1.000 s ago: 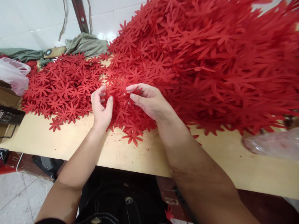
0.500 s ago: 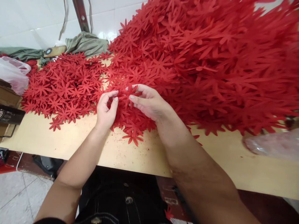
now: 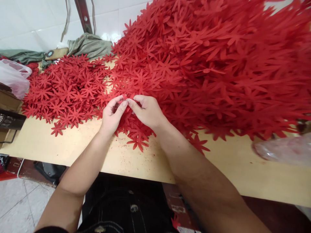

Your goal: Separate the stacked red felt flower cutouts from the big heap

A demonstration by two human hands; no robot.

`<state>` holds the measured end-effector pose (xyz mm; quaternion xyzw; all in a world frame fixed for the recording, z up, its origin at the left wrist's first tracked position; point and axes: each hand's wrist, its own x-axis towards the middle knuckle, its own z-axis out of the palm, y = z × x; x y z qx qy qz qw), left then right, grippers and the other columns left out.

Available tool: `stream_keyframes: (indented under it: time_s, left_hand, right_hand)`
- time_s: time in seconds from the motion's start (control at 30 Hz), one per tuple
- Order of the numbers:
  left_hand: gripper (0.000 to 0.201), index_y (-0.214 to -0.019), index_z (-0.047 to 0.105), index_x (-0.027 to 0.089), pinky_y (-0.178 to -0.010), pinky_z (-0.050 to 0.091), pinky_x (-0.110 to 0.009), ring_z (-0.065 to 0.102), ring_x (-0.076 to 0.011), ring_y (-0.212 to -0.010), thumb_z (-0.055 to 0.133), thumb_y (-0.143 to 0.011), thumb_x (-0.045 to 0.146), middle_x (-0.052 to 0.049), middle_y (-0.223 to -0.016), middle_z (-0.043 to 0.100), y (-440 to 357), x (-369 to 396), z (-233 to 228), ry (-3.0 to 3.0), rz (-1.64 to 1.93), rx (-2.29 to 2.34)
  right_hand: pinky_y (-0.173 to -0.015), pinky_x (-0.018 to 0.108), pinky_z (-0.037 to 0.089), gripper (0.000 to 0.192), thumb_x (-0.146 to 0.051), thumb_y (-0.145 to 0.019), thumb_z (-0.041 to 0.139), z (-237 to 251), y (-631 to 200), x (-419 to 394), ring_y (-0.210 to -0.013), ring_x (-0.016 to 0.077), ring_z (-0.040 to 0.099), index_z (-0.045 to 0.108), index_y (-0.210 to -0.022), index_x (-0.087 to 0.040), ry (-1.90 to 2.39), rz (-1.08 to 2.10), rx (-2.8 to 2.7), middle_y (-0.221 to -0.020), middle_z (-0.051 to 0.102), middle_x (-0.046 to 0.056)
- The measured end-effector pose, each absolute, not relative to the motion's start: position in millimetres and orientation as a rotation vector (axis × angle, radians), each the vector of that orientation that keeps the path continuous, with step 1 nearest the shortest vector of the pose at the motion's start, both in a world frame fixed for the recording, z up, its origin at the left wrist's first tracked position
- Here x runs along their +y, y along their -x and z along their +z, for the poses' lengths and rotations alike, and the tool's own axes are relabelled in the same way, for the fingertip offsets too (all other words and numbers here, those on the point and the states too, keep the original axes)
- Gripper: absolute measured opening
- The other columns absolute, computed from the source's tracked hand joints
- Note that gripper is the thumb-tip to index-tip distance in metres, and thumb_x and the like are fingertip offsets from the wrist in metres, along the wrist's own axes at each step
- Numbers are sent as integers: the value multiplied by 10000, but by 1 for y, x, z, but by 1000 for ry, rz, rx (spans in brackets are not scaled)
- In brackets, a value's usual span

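A tall heap of red flower-shaped cut-outs (image 3: 218,61) fills the right and middle of the wooden table (image 3: 73,145). To its left, a flatter spread of the same red flowers (image 3: 65,87) covers the board. My left hand (image 3: 110,113) and my right hand (image 3: 147,111) meet at the front edge of the heap. Their fingertips pinch a small red flower piece (image 3: 124,97) between them. Both wrists rest over loose flowers near the table's front.
A clear plastic bag (image 3: 13,77) lies at the far left beside cardboard boxes (image 3: 8,106). Green cloth (image 3: 89,43) lies at the back against the white tiled wall. Another plastic bag (image 3: 284,150) sits at the right edge. Tiled floor shows below left.
Both hands have drawn together: the left moved right, the right pulled back from the heap and curled its fingers. The fingertips now meet on one small red piece.
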<state>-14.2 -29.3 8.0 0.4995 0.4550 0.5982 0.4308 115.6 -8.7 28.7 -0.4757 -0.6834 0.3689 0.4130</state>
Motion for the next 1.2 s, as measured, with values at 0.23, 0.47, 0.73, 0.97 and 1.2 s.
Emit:
stream_keyframes:
  time_s: [0.23, 0.47, 0.73, 0.97, 1.2]
  left_hand:
    - [213, -816, 681, 209, -720, 470, -214, 575, -71, -688, 723, -668, 357, 26, -754, 647, 17, -25, 6, -1182, 1534, 1176]
    - [140, -797, 674, 218, -780, 467, -223, 598, -83, -778, 689, -712, 328, 21, -826, 662, 16, -25, 5, -1147, 1614, 1158]
    - [201, -804, 635, 204, -636, 452, -200, 606, -74, -685, 662, -734, 390, 4, -813, 675, 38, -20, 20, -1012, 1639, 1141]
    - [173, -692, 651, 170, -720, 450, -219, 570, -71, -667, 746, -640, 305, 28, -694, 636, 17, -29, 19, -1124, 1439, 1094]
    - [185, -652, 604, 167, -649, 426, -180, 519, -40, -591, 729, -662, 303, 56, -629, 592, 16, -26, 15, -896, 1560, 1038]
  right_hand:
    - [-590, 246, 372, 416, -547, -782, 533, 25, -110, -9, -574, 88, 450, 451, -615, -175, 957, 1164, -1656, -577, 475, -29]
    - [-680, 292, 479, 199, -325, -714, 649, 20, -110, -7, -677, 139, 583, 560, -770, -156, 902, 1336, -1612, -712, 627, 12]
    - [-653, 271, 416, 157, -287, -771, 571, 29, -114, -11, -647, 138, 542, 594, -735, -136, 1039, 1148, -1780, -647, 586, 7]
    - [-549, 250, 272, 284, -298, -793, 535, 31, -115, -10, -530, 81, 347, 428, -564, -168, 1176, 894, -1919, -519, 369, -39]
    - [-623, 267, 391, 236, -363, -757, 599, 26, -112, -8, -623, 110, 470, 506, -696, -154, 960, 1193, -1758, -657, 514, -5]
